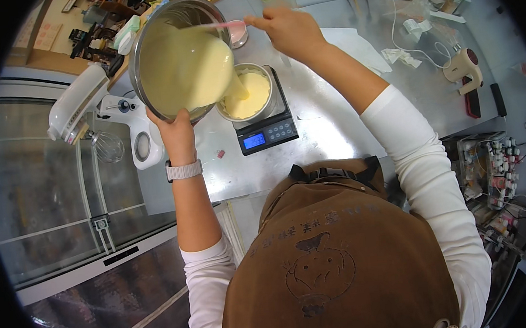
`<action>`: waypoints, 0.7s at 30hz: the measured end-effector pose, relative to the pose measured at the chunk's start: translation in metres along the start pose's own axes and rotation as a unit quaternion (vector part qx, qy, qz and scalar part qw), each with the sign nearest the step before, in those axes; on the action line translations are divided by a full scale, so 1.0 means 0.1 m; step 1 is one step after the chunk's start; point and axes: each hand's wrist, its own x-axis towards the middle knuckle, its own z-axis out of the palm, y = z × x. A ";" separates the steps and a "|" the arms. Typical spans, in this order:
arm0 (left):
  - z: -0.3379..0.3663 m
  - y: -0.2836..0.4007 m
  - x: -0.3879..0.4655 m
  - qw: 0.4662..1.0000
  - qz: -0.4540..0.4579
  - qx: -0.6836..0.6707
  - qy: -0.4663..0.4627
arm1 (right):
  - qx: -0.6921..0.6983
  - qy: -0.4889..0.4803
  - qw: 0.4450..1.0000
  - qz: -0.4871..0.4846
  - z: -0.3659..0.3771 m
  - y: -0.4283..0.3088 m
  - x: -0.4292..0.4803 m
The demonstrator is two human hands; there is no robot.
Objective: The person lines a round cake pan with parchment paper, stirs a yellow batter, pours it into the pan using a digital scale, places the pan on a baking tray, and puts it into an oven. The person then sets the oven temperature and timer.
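My left hand (176,135) grips the lower rim of a steel mixing bowl (137,77), which is tilted to the right. Pale yellow batter (188,73) runs over its edge into a round cake pan (266,111) with a paper lining. The pan stands on a digital kitchen scale (268,136) with a lit blue display. My right hand (292,29) holds the pink handle of a spatula (221,25). The spatula's far end reaches into the bowl and is blurred there.
A white stand mixer (77,92) with a wire whisk (107,146) is on the left. Behind the bowl sits a small cup (238,34). White paper (350,43) lies on the metal table (334,131). A hand mixer (462,68) and its cord are at the right.
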 end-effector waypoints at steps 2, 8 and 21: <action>-0.01 -0.03 0.02 1.000 0.015 0.008 0.005 | 0.063 -0.090 0.993 0.035 0.07 -0.04 -0.09; -0.01 -0.10 0.01 0.997 0.049 0.055 -0.005 | 0.199 -0.158 0.967 0.021 0.14 -0.05 -0.24; 0.01 -0.25 -0.02 0.985 0.111 0.129 -0.002 | 0.209 -0.148 0.956 0.144 0.26 -0.07 -0.67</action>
